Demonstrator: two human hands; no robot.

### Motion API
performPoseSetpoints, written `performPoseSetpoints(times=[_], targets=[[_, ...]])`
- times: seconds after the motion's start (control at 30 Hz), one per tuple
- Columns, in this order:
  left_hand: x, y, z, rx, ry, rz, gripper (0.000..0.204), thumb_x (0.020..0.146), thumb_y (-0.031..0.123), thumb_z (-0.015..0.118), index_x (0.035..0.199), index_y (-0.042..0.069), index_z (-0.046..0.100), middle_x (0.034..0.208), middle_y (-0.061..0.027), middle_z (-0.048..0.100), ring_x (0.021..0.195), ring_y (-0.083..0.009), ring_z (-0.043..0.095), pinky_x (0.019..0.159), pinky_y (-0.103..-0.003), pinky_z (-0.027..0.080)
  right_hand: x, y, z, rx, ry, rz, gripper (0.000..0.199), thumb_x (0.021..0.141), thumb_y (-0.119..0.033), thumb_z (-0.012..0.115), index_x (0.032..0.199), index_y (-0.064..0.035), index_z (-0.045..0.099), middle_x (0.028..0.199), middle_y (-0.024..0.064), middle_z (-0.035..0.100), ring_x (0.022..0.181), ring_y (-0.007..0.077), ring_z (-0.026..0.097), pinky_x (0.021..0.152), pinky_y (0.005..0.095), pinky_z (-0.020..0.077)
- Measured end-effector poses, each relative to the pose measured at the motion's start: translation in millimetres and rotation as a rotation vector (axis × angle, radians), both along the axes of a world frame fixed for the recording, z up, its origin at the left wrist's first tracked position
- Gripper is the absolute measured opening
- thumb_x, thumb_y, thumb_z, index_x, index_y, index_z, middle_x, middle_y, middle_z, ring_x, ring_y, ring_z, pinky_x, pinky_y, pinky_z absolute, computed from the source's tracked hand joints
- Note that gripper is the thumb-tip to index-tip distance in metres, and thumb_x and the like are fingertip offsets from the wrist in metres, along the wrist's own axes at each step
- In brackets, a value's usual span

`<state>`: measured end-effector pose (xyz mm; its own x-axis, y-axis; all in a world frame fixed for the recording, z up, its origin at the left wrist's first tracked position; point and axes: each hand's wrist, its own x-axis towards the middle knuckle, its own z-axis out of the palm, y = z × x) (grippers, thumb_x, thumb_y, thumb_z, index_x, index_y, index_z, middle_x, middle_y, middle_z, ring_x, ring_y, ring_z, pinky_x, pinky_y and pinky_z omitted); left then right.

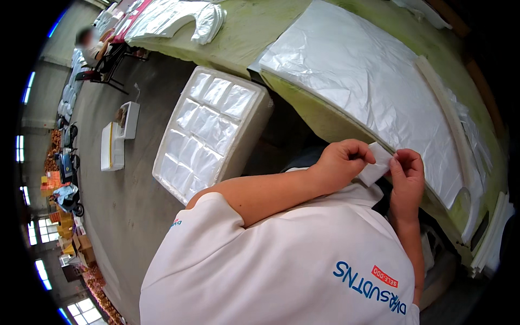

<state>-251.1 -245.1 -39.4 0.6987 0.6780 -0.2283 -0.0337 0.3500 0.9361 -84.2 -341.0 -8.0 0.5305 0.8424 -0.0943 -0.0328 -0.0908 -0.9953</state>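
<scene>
Between my two hands is a small folded piece of white plastic film [376, 165], just off the near edge of the table. My left hand [338, 165] has its fingers curled in and grips the film's left side. On the other side, my right hand [407, 176] pinches the right edge between thumb and fingers. Beyond them lies a broad stack of thin white plastic sheets [357, 70]. To the left stands a white foam box [252, 127] filled with rows of flat folded plastic packets [214, 122].
The table has a green cover [244, 21]; a long pale strip [444, 116] lies across the sheets' right side. More plastic [173, 19] sits at the far left end. Small white foam boxes [112, 149] stand on the floor, and a seated person [95, 51] is farther off.
</scene>
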Motion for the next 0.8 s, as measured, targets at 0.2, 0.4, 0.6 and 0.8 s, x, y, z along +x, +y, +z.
performPoseSetpoints(times=[0.2,0.4,0.6,0.8], targets=[[-18,4,11,-0.025,0.032,0.057,0.015,0.093,-0.006,0.059,0.100,0.003,0.069,0.098,0.0007,0.067,0.092,-0.0067,0.060,0.082,-0.023,0.049,-1,-2,-10,0.138,-0.036,0.027,0.016,0.098,0.002,0.060,0.113,-0.0045,0.058,0.101,0.0018,0.061,0.085,0.0081,0.056,0.078,0.0234,0.0490],[-115,44,24,0.050,0.013,0.377,0.021,0.083,-0.005,0.055,0.095,0.004,0.069,0.100,-0.0023,0.066,0.094,-0.0121,0.060,0.088,-0.028,0.049,5,-5,-12,0.166,0.032,0.047,0.015,0.098,0.003,0.058,0.112,-0.0033,0.058,0.100,0.0027,0.061,0.084,0.0092,0.056,0.079,0.0236,0.0481],[-317,140,38,0.328,0.534,0.825,0.018,0.088,0.007,0.061,0.101,0.004,0.073,0.093,-0.0034,0.068,0.082,-0.0131,0.062,0.078,-0.028,0.050,4,-8,-16,0.187,0.066,0.117,0.014,0.099,0.003,0.058,0.111,-0.0034,0.059,0.099,0.0029,0.061,0.084,0.0094,0.055,0.079,0.0236,0.0481],[-413,131,21,0.246,0.966,0.793,0.020,0.085,0.007,0.056,0.096,0.003,0.072,0.089,-0.0040,0.067,0.080,-0.0144,0.061,0.073,-0.029,0.050,3,-10,-17,0.163,0.085,0.135,0.013,0.099,0.003,0.058,0.111,-0.0031,0.059,0.099,0.0023,0.061,0.084,0.0092,0.055,0.078,0.0231,0.0481]])
